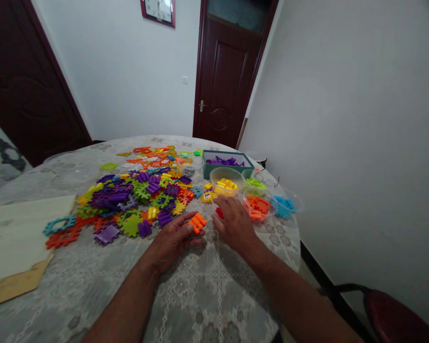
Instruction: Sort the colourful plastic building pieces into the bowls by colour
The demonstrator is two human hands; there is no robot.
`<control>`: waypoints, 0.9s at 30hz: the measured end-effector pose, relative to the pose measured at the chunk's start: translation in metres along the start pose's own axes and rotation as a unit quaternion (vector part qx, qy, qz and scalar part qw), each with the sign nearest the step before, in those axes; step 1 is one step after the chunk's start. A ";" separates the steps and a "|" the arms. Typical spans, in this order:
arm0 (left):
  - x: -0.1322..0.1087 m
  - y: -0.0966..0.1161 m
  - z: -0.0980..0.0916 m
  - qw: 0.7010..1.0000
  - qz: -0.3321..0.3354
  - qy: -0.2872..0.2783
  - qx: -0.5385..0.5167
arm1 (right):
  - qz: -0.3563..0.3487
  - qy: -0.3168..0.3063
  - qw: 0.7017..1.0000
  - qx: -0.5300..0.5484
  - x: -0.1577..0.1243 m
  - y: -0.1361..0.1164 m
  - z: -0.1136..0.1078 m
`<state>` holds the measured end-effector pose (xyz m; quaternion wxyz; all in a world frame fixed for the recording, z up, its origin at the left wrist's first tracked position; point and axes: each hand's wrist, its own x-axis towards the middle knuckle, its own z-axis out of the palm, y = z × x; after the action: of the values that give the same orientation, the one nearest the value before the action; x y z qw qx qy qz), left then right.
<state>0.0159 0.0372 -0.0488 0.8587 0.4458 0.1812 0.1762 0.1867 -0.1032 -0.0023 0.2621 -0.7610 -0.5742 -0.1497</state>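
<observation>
Orange ribbed plastic pieces (198,223) are held in my left hand (175,238), between thumb and fingers, above the tablecloth. My right hand (234,223) is just to the right, its fingers bent downward beside a red piece (219,213); whether it grips anything is hidden. Behind my right hand stands a clear bowl (228,175) of yellow pieces (226,185). Clear containers to the right hold orange pieces (259,205) and blue pieces (284,206). Left of my hands lies a big mixed pile of purple, green, orange and yellow gear-like pieces (141,190).
A green-edged box (209,171) with purple pieces (225,162) stands at the back. A pale board (25,233) lies on the left of the round table (186,305). A dark red chair (393,314) is at the lower right.
</observation>
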 end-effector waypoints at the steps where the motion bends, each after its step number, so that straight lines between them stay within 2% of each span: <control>1: 0.000 0.000 0.000 1.000 -0.001 0.000 0.003 | 0.014 -0.024 0.999 -0.026 -0.003 0.001 0.003; 3: 0.000 0.001 0.002 1.000 -0.001 0.003 0.007 | 0.034 -0.068 0.996 -0.056 -0.008 0.003 0.009; 5: -0.001 0.002 0.003 1.000 -0.002 0.008 0.007 | 0.037 -0.082 0.994 -0.062 -0.011 0.005 0.014; 13: -0.002 0.003 0.005 1.000 -0.002 0.017 0.007 | 0.001 -0.069 0.997 -0.046 -0.007 0.007 0.018; 21: 0.001 -0.003 -0.001 1.000 0.000 -0.005 0.019 | 0.014 -0.078 0.995 -0.054 -0.014 0.003 0.016; 24: 0.002 -0.005 -0.001 1.000 0.006 0.000 0.030 | 0.004 -0.056 0.997 -0.044 -0.014 0.000 0.011; 27: 0.000 -0.004 0.002 0.999 0.008 -0.001 0.039 | -0.027 0.010 0.999 0.021 -0.013 -0.009 0.004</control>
<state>0.0175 0.0333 -0.0508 0.8394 0.4809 0.1834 0.1748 0.1743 -0.1096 -0.0110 0.2793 -0.7381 -0.5951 -0.1522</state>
